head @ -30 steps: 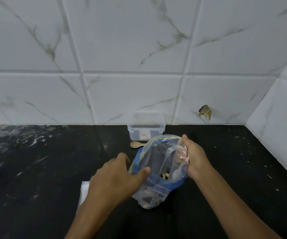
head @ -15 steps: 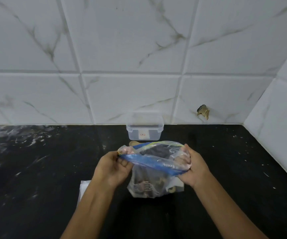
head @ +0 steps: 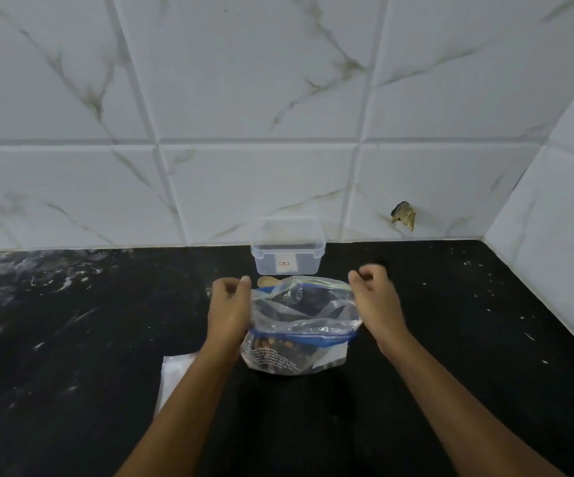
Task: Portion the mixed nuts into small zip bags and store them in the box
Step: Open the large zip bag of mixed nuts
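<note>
So there's a big clear zip bag [head: 301, 325] of mixed nuts [head: 272, 346] sitting upright in the middle of the black worktop [head: 72, 339], crinkly thin plastic with a blue zip strip around its mouth, which is gaping open. There's white print on the lower front of the bag, too small and blurry to read. The left hand [head: 228, 308] pinches the bag's left rim, fingers curled in on it. The right hand [head: 375, 297] is at the right rim with fingers curled, but whether it's actually gripping plastic can't be told. Just beyond the bag lies a little wooden spoon [head: 267, 281], mostly hidden, and past that against the wall sits a clear rectangular plastic box [head: 287, 249] with rounded corners and a white sticker with a red mark, not legible. A flat pile of small clear bags [head: 173, 376] peeks out under the left forearm. The worktop is speckled and streaked white; the wall is glossy marble-look tile [head: 244, 80].
</note>
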### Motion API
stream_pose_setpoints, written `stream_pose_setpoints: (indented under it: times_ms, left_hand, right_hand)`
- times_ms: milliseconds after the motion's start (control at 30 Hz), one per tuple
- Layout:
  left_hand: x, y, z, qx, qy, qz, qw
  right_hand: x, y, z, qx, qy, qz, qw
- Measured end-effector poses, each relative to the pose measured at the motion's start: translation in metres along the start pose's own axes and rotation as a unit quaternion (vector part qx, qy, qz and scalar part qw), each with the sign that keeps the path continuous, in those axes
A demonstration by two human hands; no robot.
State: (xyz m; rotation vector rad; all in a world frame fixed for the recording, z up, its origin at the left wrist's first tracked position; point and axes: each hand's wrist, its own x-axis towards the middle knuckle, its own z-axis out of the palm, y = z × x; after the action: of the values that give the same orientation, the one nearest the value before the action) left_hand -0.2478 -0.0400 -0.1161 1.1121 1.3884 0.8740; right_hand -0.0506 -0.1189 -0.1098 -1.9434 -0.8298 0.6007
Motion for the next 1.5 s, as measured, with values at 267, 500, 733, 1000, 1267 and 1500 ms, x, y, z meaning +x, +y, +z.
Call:
stream_pose_setpoints:
  times_ms: [267,500,733,1000,1267,1500]
  left_hand:
    - [-0.011,-0.007,0.003,0.324,0.058,0.177,0.927]
    - [0.016,-0.005,-0.006,0.115,0.037,0.089,0.989]
    - [0.034,0.005,0.006,-0.217,-0.137,-0.165,0.952]
    - [0.017,-0.015,-0.001,-0.005,-0.064,-0.003,0.998]
    - [-0.038,-0.042,0.008,0.094,0.067,0.065,0.991]
    - [-0.036,-0.037,0.037,0.040,-0.006,0.004,0.999]
  right_hand:
    - [0.003,-0.010,0.012,-0.346,-0.087,-0.199,0.913]
    - [0.018,-0.004,0.011,0.123,-0.126,0.041,0.983]
    - [0.013,-0.001,0.012,0.359,-0.142,0.212,0.898]
    - [0.007,-0.006,-0.009,-0.190,-0.284,0.068,0.937]
    - [0.000,-0.024,0.035,-0.286,-0.225,-0.130,0.922]
    - [-0.008,-0.026,0.058,-0.103,-0.209,-0.049,0.971]
